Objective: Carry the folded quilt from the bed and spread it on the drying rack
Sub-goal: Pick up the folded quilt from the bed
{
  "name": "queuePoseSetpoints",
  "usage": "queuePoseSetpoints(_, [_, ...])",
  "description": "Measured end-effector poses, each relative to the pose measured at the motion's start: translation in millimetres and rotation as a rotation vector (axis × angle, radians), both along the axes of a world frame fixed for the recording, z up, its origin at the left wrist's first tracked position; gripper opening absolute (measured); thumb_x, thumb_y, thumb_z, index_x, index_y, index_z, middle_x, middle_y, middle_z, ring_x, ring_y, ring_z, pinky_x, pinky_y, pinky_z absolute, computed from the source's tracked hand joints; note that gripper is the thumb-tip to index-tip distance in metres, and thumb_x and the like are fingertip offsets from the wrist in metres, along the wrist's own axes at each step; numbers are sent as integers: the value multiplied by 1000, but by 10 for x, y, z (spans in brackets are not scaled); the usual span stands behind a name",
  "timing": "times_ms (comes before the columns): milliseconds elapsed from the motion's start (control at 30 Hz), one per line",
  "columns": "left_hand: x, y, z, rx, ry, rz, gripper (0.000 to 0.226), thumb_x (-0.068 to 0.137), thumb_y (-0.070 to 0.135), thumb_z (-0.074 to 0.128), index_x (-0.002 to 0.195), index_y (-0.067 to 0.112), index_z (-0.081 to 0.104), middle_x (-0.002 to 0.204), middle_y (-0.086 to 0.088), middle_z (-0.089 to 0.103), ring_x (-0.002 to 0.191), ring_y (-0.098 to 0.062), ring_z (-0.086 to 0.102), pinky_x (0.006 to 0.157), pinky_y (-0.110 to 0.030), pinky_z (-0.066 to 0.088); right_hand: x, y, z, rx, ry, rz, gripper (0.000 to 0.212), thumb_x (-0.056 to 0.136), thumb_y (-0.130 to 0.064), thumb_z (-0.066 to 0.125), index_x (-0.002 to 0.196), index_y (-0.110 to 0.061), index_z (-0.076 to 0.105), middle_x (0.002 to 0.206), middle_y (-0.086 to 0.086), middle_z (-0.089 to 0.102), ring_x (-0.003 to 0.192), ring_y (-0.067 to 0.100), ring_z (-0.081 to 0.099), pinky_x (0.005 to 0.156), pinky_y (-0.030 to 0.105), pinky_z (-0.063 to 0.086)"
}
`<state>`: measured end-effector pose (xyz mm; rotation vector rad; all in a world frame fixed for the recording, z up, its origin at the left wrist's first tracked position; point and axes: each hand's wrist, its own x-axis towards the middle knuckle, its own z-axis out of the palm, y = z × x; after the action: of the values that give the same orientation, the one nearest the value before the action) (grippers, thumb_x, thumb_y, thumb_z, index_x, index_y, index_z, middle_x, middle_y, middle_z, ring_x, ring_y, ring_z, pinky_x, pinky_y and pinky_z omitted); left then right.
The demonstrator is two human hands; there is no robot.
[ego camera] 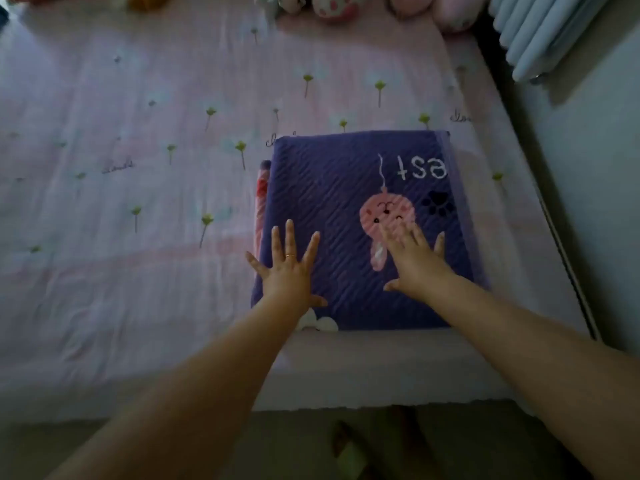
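A folded purple quilt (332,188) with a pink rabbit and white letters lies on the pink bed (138,168), near its front right corner. My left hand (289,271) hovers over the quilt's near left part, fingers spread, a ring on one finger. My right hand (414,261) is over the quilt's near right part, across the rabbit's ears, fingers also apart. Neither hand grips anything. The drying rack is not in view.
Plush toys (332,6) line the bed's far edge. A white radiator (540,32) stands at the upper right beside a narrow floor gap (588,202). My feet (349,448) are on the floor at the bed's front edge.
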<state>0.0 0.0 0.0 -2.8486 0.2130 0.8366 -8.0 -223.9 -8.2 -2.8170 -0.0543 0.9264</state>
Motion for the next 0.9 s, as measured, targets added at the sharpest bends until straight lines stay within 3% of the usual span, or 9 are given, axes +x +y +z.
queuePoseSetpoints(167, [-154, 14, -504, 15, 125, -21, 130, 66, 72, 66, 141, 36, -34, 146, -11, -46, 136, -38, -37, 101, -77, -4, -269, 35, -491, 14, 192, -77, 123, 77, -45, 75, 148, -32, -25, 160, 8, -19, 148, 34, -9, 109, 72, 4])
queuePoseSetpoints(267, [-231, -62, -761, 26, 220, -32, 118, 72, 66, 66, 148, 34, -17, 150, -13, -39, 138, -40, -33, 103, -78, -1, -379, 65, -755, 0, 277, -137, 126, 75, -45, 77, 148, -32, -25, 160, 7, -20, 147, 36, -3, 108, 72, 14])
queuePoseSetpoints(367, [-332, -123, -997, -2, 300, 34, 108, 75, 52, 72, 150, 31, -2, 157, -13, -25, 143, -39, -21, 104, -77, 2, -462, 124, -989, -63, 313, -103, 127, 74, -46, 78, 148, -31, -24, 158, 9, -25, 147, 37, -8, 107, 73, 15])
queuePoseSetpoints(533, [-440, -100, -1354, 70, 323, 4, 119, 76, 35, 77, 149, 31, -16, 155, -11, -29, 144, -39, -20, 104, -76, 5, -459, 223, -1284, -177, 368, -48, 132, 71, -38, 82, 147, -29, -26, 154, 15, -33, 145, 42, -15, 104, 76, 14])
queuePoseSetpoints(633, [-437, -105, -1512, 64, 282, -5, 97, 89, 15, 59, 150, 31, -13, 156, -12, -28, 144, -40, -19, 103, -77, 7, -391, 302, -1404, -222, 381, -74, 132, 72, -31, 83, 147, -32, -26, 153, 13, -34, 144, 41, -17, 103, 77, 14])
queuePoseSetpoints(733, [-401, -120, -1659, 71, 232, -40, 75, 97, 12, 41, 151, 28, -8, 157, -17, -23, 144, -44, -13, 103, -77, 8, -331, 377, -1512, -254, 387, -103, 120, 80, -29, 75, 148, -32, -24, 154, 14, -33, 144, 42, -17, 102, 78, 14])
queuePoseSetpoints(800, [-382, -112, -1702, 73, 171, -91, 62, 99, 14, 33, 152, 25, 3, 158, -22, -12, 143, -48, -1, 105, -74, 14, -333, 415, -1539, -279, 367, -104, 114, 83, -29, 70, 148, -30, -24, 154, 15, -31, 144, 44, -16, 101, 78, 14])
queuePoseSetpoints(900, [-319, -39, -1684, 36, 105, -152, 51, 95, 13, 42, 143, 20, 25, 156, -27, 9, 136, -50, 26, 105, -63, 31, -386, 434, -1521, -303, 301, -90, 103, 89, -24, 62, 151, -27, -20, 156, 18, -26, 144, 46, -12, 101, 78, 17])
